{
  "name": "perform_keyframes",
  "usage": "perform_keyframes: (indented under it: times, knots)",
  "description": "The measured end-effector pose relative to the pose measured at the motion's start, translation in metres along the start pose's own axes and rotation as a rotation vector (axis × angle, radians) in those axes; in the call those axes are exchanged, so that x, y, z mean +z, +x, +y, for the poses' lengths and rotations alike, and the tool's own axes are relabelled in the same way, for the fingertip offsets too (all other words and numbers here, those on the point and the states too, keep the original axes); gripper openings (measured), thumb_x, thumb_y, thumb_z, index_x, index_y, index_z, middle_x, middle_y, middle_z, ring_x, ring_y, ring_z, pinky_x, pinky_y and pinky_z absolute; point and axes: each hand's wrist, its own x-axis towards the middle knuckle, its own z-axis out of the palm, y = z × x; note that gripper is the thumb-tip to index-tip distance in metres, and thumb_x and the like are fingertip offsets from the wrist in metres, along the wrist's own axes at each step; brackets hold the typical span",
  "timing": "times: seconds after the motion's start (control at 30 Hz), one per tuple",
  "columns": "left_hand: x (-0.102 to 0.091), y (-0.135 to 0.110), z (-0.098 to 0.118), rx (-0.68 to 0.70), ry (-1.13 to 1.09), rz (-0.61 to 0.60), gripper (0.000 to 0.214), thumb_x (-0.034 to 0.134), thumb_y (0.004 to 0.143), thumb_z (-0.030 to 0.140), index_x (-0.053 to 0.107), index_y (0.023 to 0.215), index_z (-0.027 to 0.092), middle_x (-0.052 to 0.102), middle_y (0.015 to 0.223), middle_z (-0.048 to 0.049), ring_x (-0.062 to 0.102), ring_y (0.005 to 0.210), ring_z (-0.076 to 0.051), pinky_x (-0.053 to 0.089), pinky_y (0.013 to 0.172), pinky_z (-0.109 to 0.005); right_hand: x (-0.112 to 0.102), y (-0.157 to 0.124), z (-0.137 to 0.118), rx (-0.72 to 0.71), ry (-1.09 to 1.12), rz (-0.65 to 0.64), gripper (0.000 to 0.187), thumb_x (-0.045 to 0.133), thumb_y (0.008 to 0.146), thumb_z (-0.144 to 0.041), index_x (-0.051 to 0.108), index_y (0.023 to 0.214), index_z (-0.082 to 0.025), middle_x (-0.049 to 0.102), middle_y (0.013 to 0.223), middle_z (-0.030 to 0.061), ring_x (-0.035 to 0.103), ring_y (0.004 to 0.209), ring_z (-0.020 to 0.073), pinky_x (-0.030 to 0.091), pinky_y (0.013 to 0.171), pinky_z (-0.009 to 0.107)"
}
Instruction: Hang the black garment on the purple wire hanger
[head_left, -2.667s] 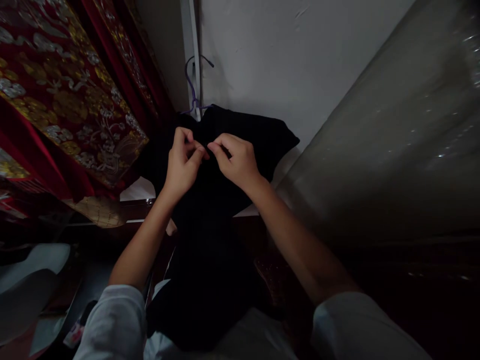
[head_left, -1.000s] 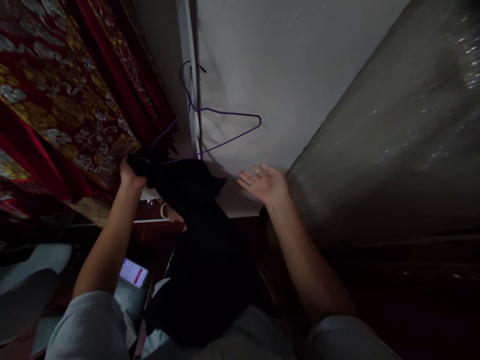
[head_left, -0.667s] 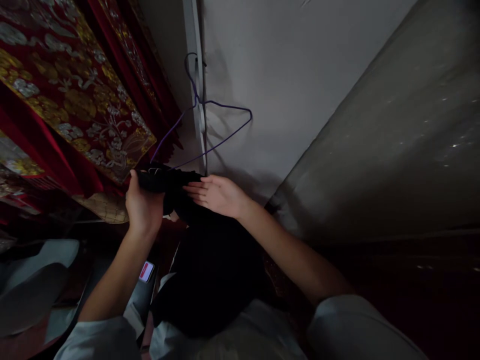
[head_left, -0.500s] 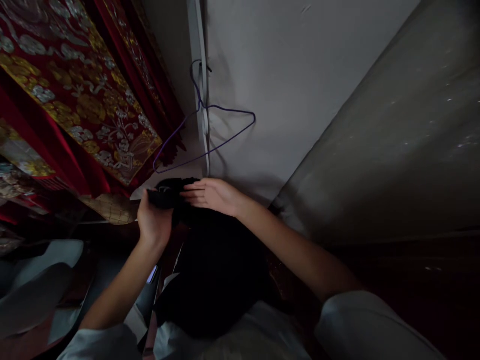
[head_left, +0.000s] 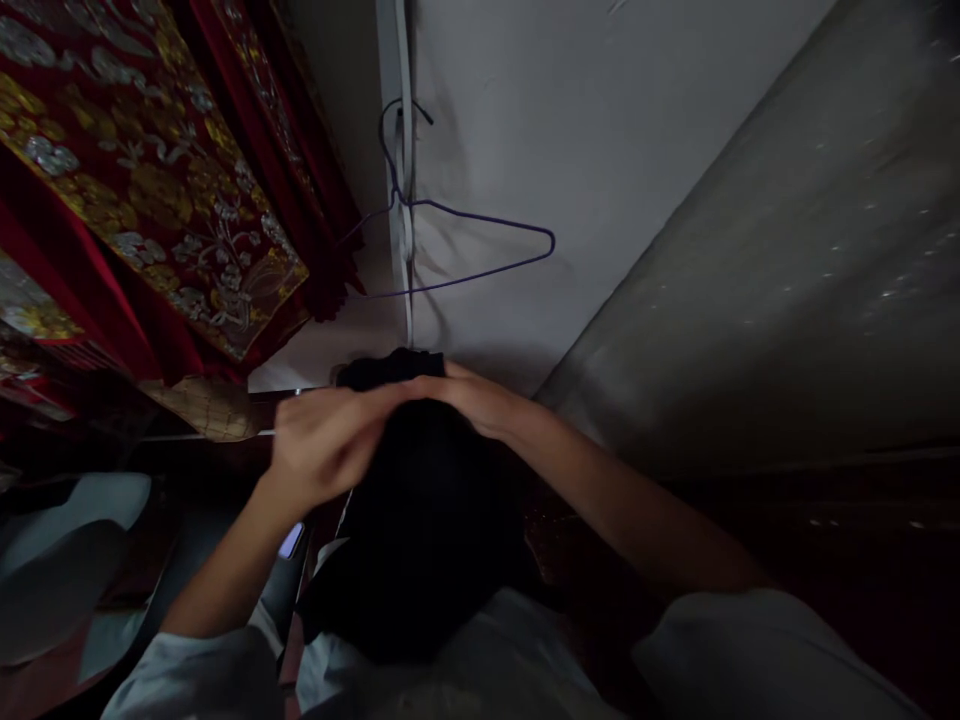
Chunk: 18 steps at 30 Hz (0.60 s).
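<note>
A black cloth garment (head_left: 435,520) hangs down in front of my body; its kind is too dark to make out. My left hand (head_left: 330,435) is closed at its top edge, fingers pointing right and meeting my right thumb. On the right side, my right hand (head_left: 480,400) grips the same bunched edge, its fingers partly hidden behind the cloth. Beyond both hands, a thin purple wire hanger (head_left: 480,216) hangs bare on a white strap (head_left: 405,60).
Red embroidered cloth (head_left: 187,200) with gold and silver patterns hangs at the left. A pale wall (head_left: 562,120) stands ahead, with a shiny grey-green sheet (head_left: 787,280) at right. Lower left are another person's legs (head_left: 67,580) and a lit phone (head_left: 291,540).
My left hand has moved right across the garment's top edge to meet my right hand. My right hand's flat fingers have closed on the cloth. The hanger has swung and turned.
</note>
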Motion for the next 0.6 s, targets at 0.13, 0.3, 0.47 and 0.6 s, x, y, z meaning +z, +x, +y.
perform_keyframes:
  times: [0.13, 0.3, 0.47, 0.6]
  knots:
    - [-0.009, 0.02, -0.015, -0.286, -0.189, 0.356, 0.016, 0.065, 0.1, 0.032, 0.077, 0.11, 0.029, 0.071, 0.08, -0.0009, 0.068, 0.07, -0.018, 0.056, 0.073, -0.031, -0.009, -0.004, -0.002, 0.169, 0.208, -0.051, 0.026, 0.072, 0.076, -0.043, 0.067, 0.074, -0.018, 0.067, 0.067, 0.0065, 0.066, 0.064, 0.021, 0.056, 0.061, 0.034]
    - [0.019, 0.048, -0.032, -0.447, -0.669, -0.173, 0.051, 0.059, 0.095, 0.068, 0.078, 0.093, 0.021, 0.074, 0.085, -0.0097, 0.073, 0.092, -0.026, 0.059, 0.086, -0.037, 0.0, -0.014, -0.01, 0.235, 0.24, -0.276, 0.022, 0.077, 0.068, -0.034, 0.069, 0.081, -0.018, 0.07, 0.073, 0.0025, 0.068, 0.065, 0.017, 0.059, 0.068, 0.032]
    - [0.059, 0.034, -0.052, -0.428, -0.705, -0.506, 0.066, 0.044, 0.099, 0.073, 0.074, 0.07, 0.022, 0.069, 0.067, -0.007, 0.068, 0.067, -0.022, 0.056, 0.069, -0.033, -0.016, -0.028, -0.02, 0.401, 0.027, -0.44, 0.035, 0.08, 0.056, -0.023, 0.071, 0.09, -0.019, 0.072, 0.074, -0.0015, 0.067, 0.063, 0.0154, 0.057, 0.064, 0.027]
    - [0.064, 0.023, -0.091, -0.14, -0.396, -0.651, 0.058, 0.056, 0.094, 0.069, 0.066, 0.061, 0.022, 0.06, 0.057, -0.0021, 0.058, 0.057, -0.018, 0.052, 0.086, -0.035, -0.043, -0.041, -0.028, 0.561, -0.294, -0.222, 0.029, 0.081, 0.057, -0.021, 0.07, 0.084, -0.019, 0.072, 0.073, 0.0003, 0.066, 0.059, 0.0159, 0.051, 0.052, 0.024]
